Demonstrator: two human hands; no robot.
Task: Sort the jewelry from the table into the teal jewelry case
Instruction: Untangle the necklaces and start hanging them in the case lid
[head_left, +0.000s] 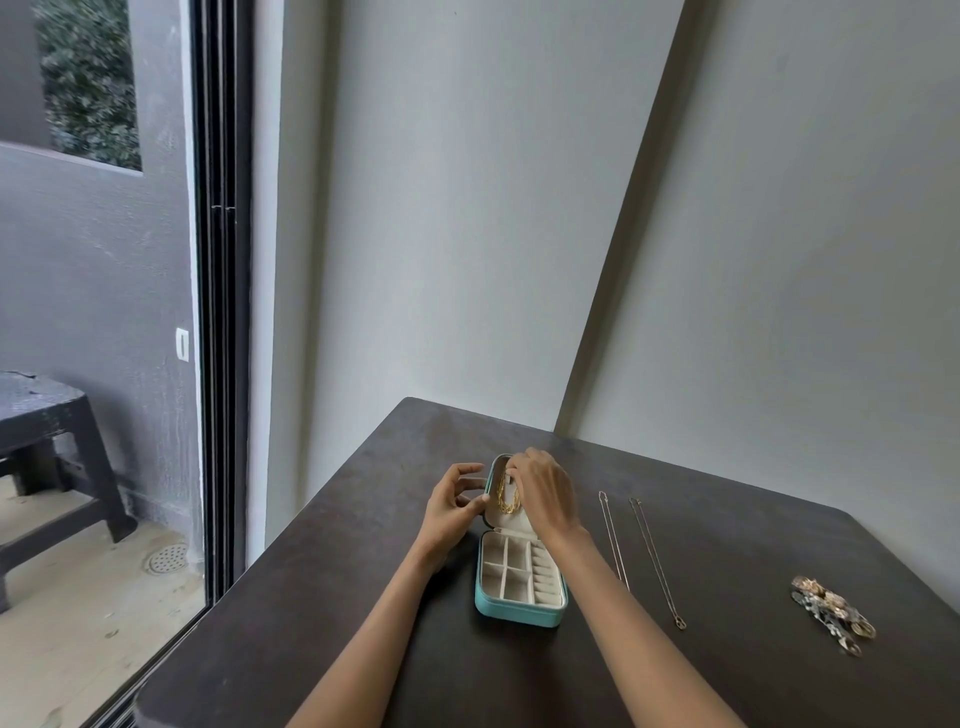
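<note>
The teal jewelry case (514, 613) lies open on the dark table (363, 597), its cream compartments bare and its lid (491, 470) standing up at the far end. A gold chain (506, 501) hangs inside the lid. My right hand (545, 493) reaches into the lid, fingertips curled at the top of the chain. My left hand (452, 501) rests against the lid's left edge, thumb touching it, fingers loosely curled. Two thin necklaces (613, 540) (657, 561) lie stretched out to the right of the case. A heap of small jewelry (831, 618) sits further right.
The table stands in a corner against grey walls, its left edge near a sliding glass door (218, 312). Outside, a dark plastic stool (52, 457) stands on the balcony floor.
</note>
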